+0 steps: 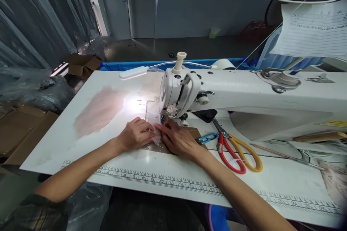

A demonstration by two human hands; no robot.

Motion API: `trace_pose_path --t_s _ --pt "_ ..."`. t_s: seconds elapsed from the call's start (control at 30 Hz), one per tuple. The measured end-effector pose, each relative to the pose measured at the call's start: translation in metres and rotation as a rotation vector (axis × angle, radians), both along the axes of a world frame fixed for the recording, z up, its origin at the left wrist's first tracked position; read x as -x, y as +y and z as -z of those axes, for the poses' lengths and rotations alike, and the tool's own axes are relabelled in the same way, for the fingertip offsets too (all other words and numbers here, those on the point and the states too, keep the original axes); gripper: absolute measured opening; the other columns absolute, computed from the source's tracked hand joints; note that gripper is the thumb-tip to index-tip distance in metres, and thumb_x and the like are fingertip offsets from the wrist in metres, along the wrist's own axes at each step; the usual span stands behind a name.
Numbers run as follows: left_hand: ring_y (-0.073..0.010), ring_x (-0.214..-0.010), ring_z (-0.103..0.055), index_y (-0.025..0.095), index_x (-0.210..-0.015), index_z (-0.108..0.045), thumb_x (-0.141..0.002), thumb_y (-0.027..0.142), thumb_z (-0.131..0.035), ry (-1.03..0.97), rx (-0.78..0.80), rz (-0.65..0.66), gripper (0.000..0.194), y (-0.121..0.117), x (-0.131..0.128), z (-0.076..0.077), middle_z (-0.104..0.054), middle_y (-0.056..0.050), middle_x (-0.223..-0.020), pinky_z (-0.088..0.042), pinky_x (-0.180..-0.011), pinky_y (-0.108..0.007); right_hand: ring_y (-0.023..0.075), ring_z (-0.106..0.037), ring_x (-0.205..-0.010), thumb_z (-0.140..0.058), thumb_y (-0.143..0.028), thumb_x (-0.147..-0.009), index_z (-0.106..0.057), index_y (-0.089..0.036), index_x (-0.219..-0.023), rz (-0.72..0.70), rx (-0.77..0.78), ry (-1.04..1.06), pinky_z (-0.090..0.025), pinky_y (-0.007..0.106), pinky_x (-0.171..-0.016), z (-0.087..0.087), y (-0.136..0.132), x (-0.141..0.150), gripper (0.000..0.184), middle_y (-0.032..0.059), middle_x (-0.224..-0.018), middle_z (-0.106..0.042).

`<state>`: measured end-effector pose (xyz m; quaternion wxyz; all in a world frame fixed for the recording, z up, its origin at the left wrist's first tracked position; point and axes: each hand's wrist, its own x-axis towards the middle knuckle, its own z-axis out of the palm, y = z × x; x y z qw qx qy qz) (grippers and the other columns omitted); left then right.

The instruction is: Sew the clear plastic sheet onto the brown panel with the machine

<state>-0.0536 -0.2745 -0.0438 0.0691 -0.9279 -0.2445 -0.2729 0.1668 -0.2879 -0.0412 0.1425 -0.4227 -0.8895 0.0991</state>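
A piece of sheer, pale fabric (156, 139) lies at the needle area of a white sewing machine (244, 90). My left hand (137, 133) is on its left side, with bent fingers pinching the fabric's edge. Close to the presser foot, my right hand (177, 138) has its fingers curled, and its index fingertip touches the same fabric. The fingertips of both hands nearly meet. Beneath them is a brown plate (193, 133), partly covered by the right hand. A clear guard (153, 108) stands in front of the needle, which I cannot make out.
Right of my right hand lie blue thread snips (208, 138) and scissors with red and yellow handles (230, 151). A printed ruler (162, 181) runs along the table's front edge. A pinkish patch (97, 112) shows at left. Cardboard boxes (29, 133) stand beyond the table's left edge.
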Motion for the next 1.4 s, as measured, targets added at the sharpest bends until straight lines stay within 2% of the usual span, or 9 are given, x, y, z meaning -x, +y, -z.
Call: trace_pose_path --t_s 0.17,0.27,0.47,0.57,0.67,0.73,0.9,1.1,1.4 --pt "-0.0177 -0.084 -0.060 0.017 -0.091 -0.063 -0.095 0.040 -0.050 0.055 0.132 0.016 0.027 0.005 0.001 0.007 -0.068 -0.007 -0.100 -0.044 -0.075 -0.033 0.0208 -0.057 -0.080 -0.043 -0.019 -0.090 -0.056 -0.022 -0.130 0.032 -0.089 -0.083 -0.051 0.035 -0.069 0.008 -0.003 0.002 0.042 0.0149 -0.105 -0.056" --pt "-0.0257 -0.101 -0.056 0.016 -0.108 -0.058 -0.089 0.048 -0.054 0.074 0.279 -0.080 0.038 0.006 0.002 0.003 -0.060 -0.013 -0.123 -0.042 -0.083 -0.042 0.0221 -0.057 -0.082 -0.043 -0.020 -0.091 -0.057 -0.021 -0.130 0.065 -0.085 -0.062 -0.050 0.035 -0.070 0.009 -0.005 0.003 0.042 0.0153 -0.104 -0.056" --pt "-0.0343 -0.104 -0.047 0.018 -0.104 -0.058 -0.077 0.053 -0.062 0.170 0.374 -0.268 0.045 0.002 -0.001 -0.010 -0.039 -0.017 -0.143 -0.036 -0.081 -0.050 0.0218 -0.055 -0.084 -0.045 -0.018 -0.089 -0.054 -0.025 -0.133 0.095 -0.084 -0.033 -0.048 0.035 -0.071 0.010 -0.007 0.006 0.045 0.0141 -0.106 -0.055" --pt "-0.0325 -0.107 -0.048 0.019 -0.107 -0.059 -0.077 0.048 -0.064 0.092 0.291 -0.184 0.042 0.000 0.000 -0.010 -0.047 -0.016 -0.136 -0.033 -0.085 -0.048 0.0212 -0.054 -0.084 -0.043 -0.017 -0.090 -0.055 -0.025 -0.132 0.079 -0.066 0.006 -0.049 0.035 -0.073 0.012 -0.005 0.003 0.045 0.0135 -0.108 -0.056" --pt "-0.0207 -0.091 -0.057 0.021 -0.097 -0.065 -0.085 0.031 -0.059 0.049 0.225 0.018 0.017 -0.001 0.002 -0.005 -0.063 -0.007 -0.111 -0.032 -0.086 -0.043 0.0212 -0.055 -0.086 -0.041 -0.018 -0.090 -0.054 -0.024 -0.133 0.043 -0.010 0.082 -0.050 0.037 -0.077 0.012 -0.003 -0.002 0.045 0.0133 -0.109 -0.056" --pt "-0.0150 -0.080 -0.058 0.021 -0.085 -0.068 -0.089 0.023 -0.056 0.024 0.177 0.094 0.013 -0.002 0.003 -0.003 -0.067 -0.003 -0.099 -0.031 -0.086 -0.041 0.0208 -0.056 -0.089 -0.039 -0.019 -0.092 -0.053 -0.022 -0.134 0.026 0.045 0.140 -0.051 0.038 -0.081 0.011 -0.002 -0.006 0.045 0.0133 -0.110 -0.056" --pt "-0.0126 -0.072 -0.056 0.019 -0.080 -0.069 -0.092 0.021 -0.053 -0.001 0.079 0.109 0.020 -0.003 0.003 -0.002 -0.070 -0.003 -0.092 -0.039 -0.075 -0.033 0.0197 -0.058 -0.088 -0.036 -0.017 -0.093 -0.055 -0.021 -0.132 -0.013 0.083 0.183 -0.052 0.038 -0.083 0.007 0.000 -0.009 0.044 0.0117 -0.106 -0.058" --pt "-0.0128 -0.074 -0.058 0.019 -0.085 -0.068 -0.094 0.022 -0.052 -0.014 0.040 0.092 0.019 -0.002 0.004 -0.001 -0.070 -0.004 -0.096 -0.044 -0.070 -0.030 0.0171 -0.057 -0.077 -0.041 -0.018 -0.090 -0.056 -0.022 -0.131 0.000 -0.024 -0.008 -0.050 0.031 -0.069 0.006 0.001 -0.004 0.043 0.0116 -0.104 -0.058" --pt "-0.0124 -0.070 -0.058 0.015 -0.075 -0.061 -0.095 0.024 -0.053 0.079 -0.071 0.126 0.022 -0.003 0.005 0.002 -0.069 -0.003 -0.083 -0.042 -0.065 -0.030 0.0166 -0.055 -0.073 -0.040 -0.019 -0.092 -0.058 -0.021 -0.126 0.045 -0.083 -0.101 -0.048 0.029 -0.063 0.006 -0.003 0.003 0.038 0.0139 -0.105 -0.055"
